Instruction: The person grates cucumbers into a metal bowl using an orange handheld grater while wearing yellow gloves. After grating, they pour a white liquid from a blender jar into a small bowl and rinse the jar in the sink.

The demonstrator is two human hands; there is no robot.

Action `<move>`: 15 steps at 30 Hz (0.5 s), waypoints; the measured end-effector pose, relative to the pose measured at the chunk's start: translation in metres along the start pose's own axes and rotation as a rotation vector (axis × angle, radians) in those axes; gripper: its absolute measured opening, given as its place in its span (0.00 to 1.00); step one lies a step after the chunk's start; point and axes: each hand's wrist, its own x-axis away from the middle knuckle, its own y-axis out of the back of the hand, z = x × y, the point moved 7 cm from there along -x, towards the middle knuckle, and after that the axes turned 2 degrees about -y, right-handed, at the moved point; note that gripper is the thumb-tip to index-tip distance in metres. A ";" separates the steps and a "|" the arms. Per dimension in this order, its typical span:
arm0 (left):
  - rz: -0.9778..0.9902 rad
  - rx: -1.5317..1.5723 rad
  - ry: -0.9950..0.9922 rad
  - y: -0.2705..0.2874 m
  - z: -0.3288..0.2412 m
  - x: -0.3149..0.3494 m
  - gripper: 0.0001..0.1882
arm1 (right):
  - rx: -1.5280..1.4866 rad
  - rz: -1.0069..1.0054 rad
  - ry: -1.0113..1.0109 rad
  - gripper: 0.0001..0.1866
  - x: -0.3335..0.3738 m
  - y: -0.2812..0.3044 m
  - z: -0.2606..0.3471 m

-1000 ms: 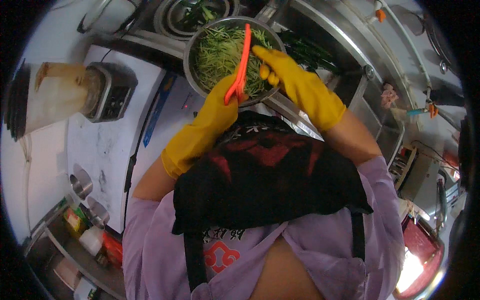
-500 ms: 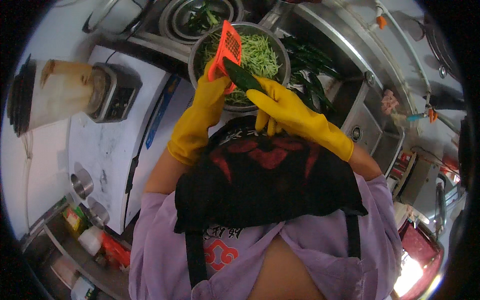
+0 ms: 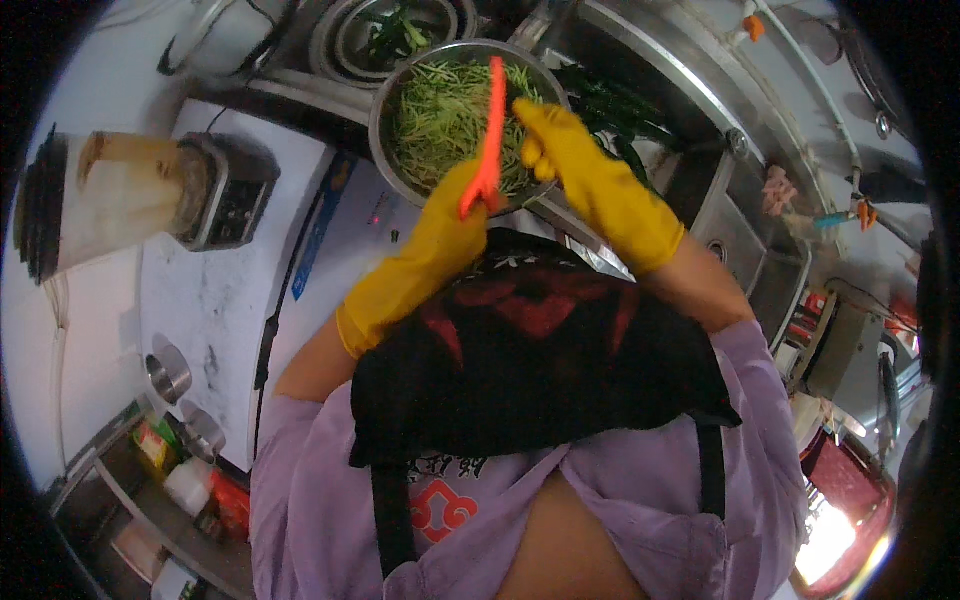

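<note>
My left hand (image 3: 440, 230), in a yellow rubber glove, is closed on the lower end of an orange grater (image 3: 493, 130). The grater stands nearly edge-on over a steel bowl (image 3: 383, 160). Pale green shreds (image 3: 440, 125) fill much of that bowl. On the grater's right side is my right hand (image 3: 575, 150), also gloved in yellow, its fingers curled in. A dark green sliver of cucumber (image 3: 513, 120) shows between these fingers and the grater; the hand and grater hide the rest.
Whole dark green cucumbers (image 3: 610, 105) lie in the steel sink area right of the bowl. Nested steel basins (image 3: 325, 45) with green pieces stand behind it. To the left, a blender (image 3: 225, 190) sits on a white top (image 3: 190, 310), with metal cups (image 3: 168, 378) nearer me.
The grater has turned from showing its broad face to edge-on and shifted right. My right hand has moved up and right, and the cucumber is now mostly hidden.
</note>
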 end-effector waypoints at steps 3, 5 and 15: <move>-0.021 0.227 0.373 0.000 0.017 -0.001 0.21 | 0.014 0.031 0.008 0.21 0.001 -0.006 0.000; -0.122 0.601 0.636 0.006 0.024 -0.017 0.23 | 0.108 0.180 -0.039 0.21 0.050 -0.053 0.017; -0.199 0.969 0.704 0.015 0.010 -0.010 0.32 | -0.314 0.119 -0.089 0.19 -0.029 -0.009 -0.003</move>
